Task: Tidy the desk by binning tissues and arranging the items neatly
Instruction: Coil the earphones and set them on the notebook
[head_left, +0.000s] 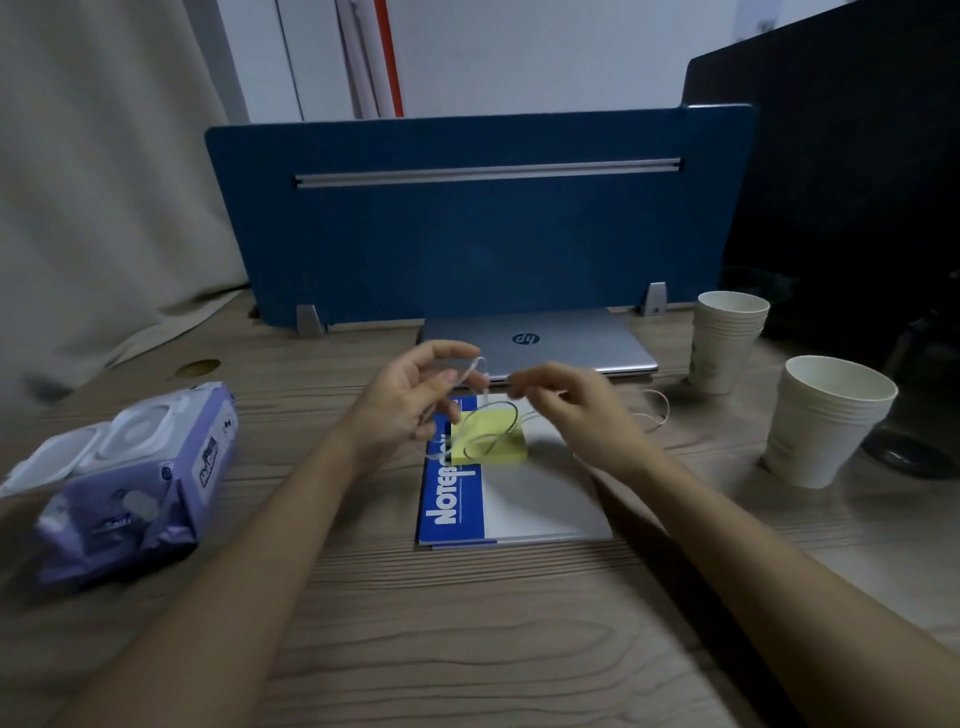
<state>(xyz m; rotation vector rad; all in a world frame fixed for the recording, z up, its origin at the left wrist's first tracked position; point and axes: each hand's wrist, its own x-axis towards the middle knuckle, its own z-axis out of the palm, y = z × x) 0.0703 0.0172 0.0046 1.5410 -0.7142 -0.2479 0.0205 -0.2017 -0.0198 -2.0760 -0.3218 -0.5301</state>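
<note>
Both hands hover over a blue and white notebook (519, 499) lying mid-desk. A yellow sticky-note pad (491, 436) rests on its top. A thin white cable (480, 395) hangs in loops between my hands. My left hand (410, 400) pinches one part of it near the top loop. My right hand (571, 405) grips another part, and the cable's tail (657, 410) trails right across the wood. A purple pack of wet wipes (130, 483) with its white lid flipped open lies at the left. No loose tissue is in view.
A shut silver laptop (535, 340) lies behind the notebook, against a blue divider panel (467, 234). Two stacks of paper cups (727, 338) (826, 421) stand at the right. A dark monitor (857, 182) with its base fills the far right. A curtain (104, 182) hangs at left.
</note>
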